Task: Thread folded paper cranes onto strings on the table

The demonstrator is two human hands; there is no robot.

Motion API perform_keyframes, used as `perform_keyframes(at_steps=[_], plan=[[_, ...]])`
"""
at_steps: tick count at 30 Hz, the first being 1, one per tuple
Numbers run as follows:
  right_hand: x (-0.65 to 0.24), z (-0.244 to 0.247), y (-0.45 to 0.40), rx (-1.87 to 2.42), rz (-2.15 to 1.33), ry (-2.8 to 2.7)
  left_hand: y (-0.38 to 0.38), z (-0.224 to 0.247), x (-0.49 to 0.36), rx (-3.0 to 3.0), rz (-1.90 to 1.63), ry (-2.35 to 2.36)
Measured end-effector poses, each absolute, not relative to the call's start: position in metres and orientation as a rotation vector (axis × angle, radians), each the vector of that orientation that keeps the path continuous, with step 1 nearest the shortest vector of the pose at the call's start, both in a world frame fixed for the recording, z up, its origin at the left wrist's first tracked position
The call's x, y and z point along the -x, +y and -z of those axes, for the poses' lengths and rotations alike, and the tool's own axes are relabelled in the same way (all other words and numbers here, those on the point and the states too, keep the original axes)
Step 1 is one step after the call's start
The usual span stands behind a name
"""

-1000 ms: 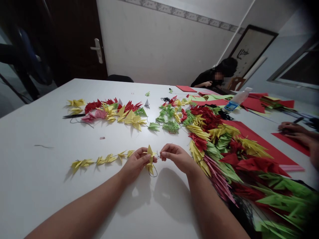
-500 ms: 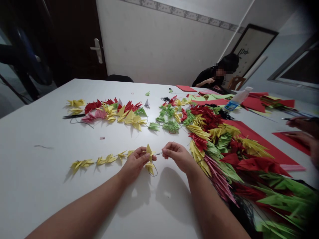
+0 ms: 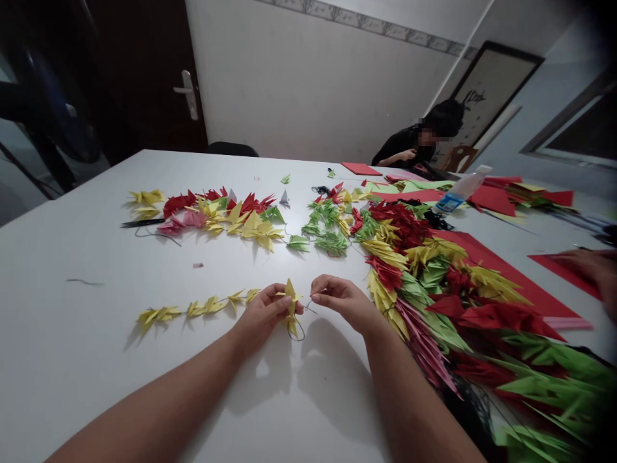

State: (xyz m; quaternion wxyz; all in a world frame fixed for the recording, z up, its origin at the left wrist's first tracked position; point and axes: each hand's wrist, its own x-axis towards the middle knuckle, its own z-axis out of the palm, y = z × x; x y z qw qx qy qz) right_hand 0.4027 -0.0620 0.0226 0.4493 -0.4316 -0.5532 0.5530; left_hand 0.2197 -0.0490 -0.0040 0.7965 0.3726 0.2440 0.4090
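Near the middle of the white table, my left hand (image 3: 264, 315) pinches a yellow folded paper crane (image 3: 290, 293). A dark thread (image 3: 303, 331) loops below it, beside another yellow piece that hangs under my fingers. To the right, the thumb and index finger of my right hand (image 3: 340, 299) are closed on the thread's end, a small gap from my left fingertips. From my left hand a strand of yellow cranes (image 3: 207, 307) runs left along the table.
Beyond lie strings of coloured cranes (image 3: 253, 225) and black scissors (image 3: 142, 224). A large crane heap (image 3: 434, 283) spreads at the right, with a bottle (image 3: 463, 190) behind it. Another person's hand (image 3: 595, 267) rests on red paper at the right edge. A person (image 3: 402, 151) sits at the far side.
My right hand has shifted slightly left, closer to my left hand. The thread end now slants down between them. At the right edge, the other person's upper hand has withdrawn from view.
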Motion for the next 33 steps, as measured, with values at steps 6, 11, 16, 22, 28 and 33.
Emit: perform_keyframes(at_steps=[6,11,16,22,28,33], plan=[[-0.398,-0.022,-0.062,1.087,-1.417,-1.344,-0.050,0.005,-0.221,-0.854,-0.825,0.530],[-0.394,-0.023,-0.061,1.092,-1.397,-1.342,-0.050,0.006,-0.220,-0.868,-0.814,0.518],[-0.393,-0.021,-0.062,1.058,-1.439,-1.325,-0.049,0.006,-0.221,-0.866,-0.835,0.537],[-0.392,-0.022,-0.064,1.085,-1.509,-1.262,-0.049,0.007,-0.222,-0.843,-0.864,0.561],[-0.392,-0.022,-0.064,1.095,-1.499,-1.276,-0.049,0.007,-0.221,-0.844,-0.862,0.563],[-0.391,-0.021,-0.064,1.089,-1.564,-1.207,-0.050,0.006,-0.221,-0.837,-0.868,0.552]])
